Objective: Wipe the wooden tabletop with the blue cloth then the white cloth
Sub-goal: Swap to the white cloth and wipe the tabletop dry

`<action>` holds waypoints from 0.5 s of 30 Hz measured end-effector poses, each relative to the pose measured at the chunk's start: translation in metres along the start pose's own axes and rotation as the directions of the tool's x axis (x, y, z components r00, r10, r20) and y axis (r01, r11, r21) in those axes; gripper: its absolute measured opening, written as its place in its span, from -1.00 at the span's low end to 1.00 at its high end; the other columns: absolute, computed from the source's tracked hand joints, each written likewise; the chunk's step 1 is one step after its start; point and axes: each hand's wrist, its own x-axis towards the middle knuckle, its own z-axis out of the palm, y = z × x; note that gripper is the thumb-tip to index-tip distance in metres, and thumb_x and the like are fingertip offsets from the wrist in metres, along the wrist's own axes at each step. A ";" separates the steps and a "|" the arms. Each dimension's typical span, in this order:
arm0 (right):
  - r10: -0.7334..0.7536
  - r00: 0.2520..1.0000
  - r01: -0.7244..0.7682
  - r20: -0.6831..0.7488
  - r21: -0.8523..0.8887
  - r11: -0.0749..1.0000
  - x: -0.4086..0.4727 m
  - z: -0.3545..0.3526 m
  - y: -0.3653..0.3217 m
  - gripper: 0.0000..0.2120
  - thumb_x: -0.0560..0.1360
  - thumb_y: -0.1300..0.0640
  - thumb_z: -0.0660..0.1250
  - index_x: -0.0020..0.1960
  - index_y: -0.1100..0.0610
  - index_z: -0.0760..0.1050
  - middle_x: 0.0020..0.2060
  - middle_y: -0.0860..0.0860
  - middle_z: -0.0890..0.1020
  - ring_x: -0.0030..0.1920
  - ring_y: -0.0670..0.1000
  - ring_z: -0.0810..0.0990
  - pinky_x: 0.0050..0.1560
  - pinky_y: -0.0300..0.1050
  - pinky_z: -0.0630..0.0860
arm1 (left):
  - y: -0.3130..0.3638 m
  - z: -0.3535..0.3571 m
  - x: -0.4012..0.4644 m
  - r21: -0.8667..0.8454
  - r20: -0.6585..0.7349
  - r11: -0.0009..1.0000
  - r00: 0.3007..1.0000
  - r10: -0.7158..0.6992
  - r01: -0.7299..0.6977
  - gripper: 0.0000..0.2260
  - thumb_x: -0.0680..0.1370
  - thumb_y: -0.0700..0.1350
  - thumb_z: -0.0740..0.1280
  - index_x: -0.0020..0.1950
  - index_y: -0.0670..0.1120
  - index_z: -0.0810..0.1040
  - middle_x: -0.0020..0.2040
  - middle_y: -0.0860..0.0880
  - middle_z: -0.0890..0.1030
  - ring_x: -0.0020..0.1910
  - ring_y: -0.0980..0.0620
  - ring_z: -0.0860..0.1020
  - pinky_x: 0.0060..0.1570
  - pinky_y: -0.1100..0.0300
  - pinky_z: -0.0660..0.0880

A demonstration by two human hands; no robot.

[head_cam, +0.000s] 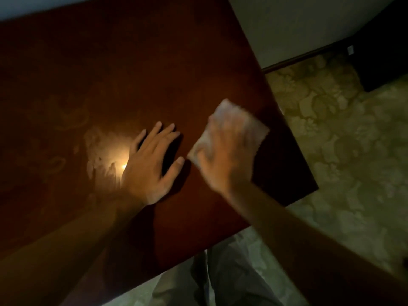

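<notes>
White cloth (pixel 231 127) under spread right hand (pixel 223 155) on tabletop (pixel 110 74); left hand (pixel 152 164) flat; carpet (pixel 342 151) beyond.

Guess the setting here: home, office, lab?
Probably a home or hotel room, dimly lit: a dark polished wooden tabletop, floral patterned carpet and a plain wall with a dark baseboard.

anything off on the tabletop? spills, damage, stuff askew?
One thing: a pale smeared patch on the wooden tabletop, just left of the left hand, lit by a light reflection. It looks like residue or moisture streaks. The right hand presses the white cloth near the right edge. No damage visible.
</notes>
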 end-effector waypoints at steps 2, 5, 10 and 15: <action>-0.116 0.992 0.114 0.051 0.042 0.993 -0.028 0.012 -0.042 -0.27 0.59 -0.25 0.00 0.66 0.09 0.01 0.64 0.14 0.05 0.64 0.20 -0.06 0.60 0.27 -0.07 | 0.001 0.000 0.001 -0.020 -0.006 1.000 1.000 -0.010 0.010 -0.47 0.63 0.17 0.05 0.51 -0.07 0.37 0.54 -0.01 0.32 0.58 0.06 0.12 0.54 -0.04 0.01; -0.182 0.983 0.181 0.036 0.046 0.982 -0.048 0.024 -0.065 -0.28 0.59 -0.24 0.00 0.62 0.13 -0.02 0.63 0.14 0.09 0.64 0.16 -0.06 0.61 0.22 -0.09 | -0.001 0.003 0.000 -0.023 -0.016 1.000 1.000 -0.001 0.000 -0.51 0.63 0.13 0.08 0.50 -0.06 0.38 0.53 0.00 0.33 0.58 0.05 0.13 0.55 0.00 -0.01; -0.230 0.973 0.230 -0.005 0.077 0.970 -0.043 0.018 -0.038 -0.35 0.60 -0.23 0.07 0.60 0.05 0.24 0.62 0.10 0.19 0.64 0.12 0.02 0.61 0.19 -0.04 | -0.001 0.006 -0.001 0.079 -0.005 0.997 1.000 0.007 -0.007 -0.52 0.64 0.12 0.07 0.49 -0.07 0.40 0.54 -0.03 0.33 0.58 0.00 0.14 0.54 -0.01 -0.01; -0.083 0.997 0.082 0.003 0.060 0.995 -0.023 0.009 0.043 -0.40 0.63 -0.22 0.06 0.60 -0.01 0.22 0.59 0.11 0.26 0.61 0.18 0.13 0.56 0.26 0.12 | 0.003 0.007 -0.001 0.171 0.027 0.985 0.999 0.025 -0.029 -0.48 0.62 0.13 0.07 0.51 -0.08 0.38 0.57 -0.05 0.26 0.60 -0.03 0.07 0.55 -0.08 -0.03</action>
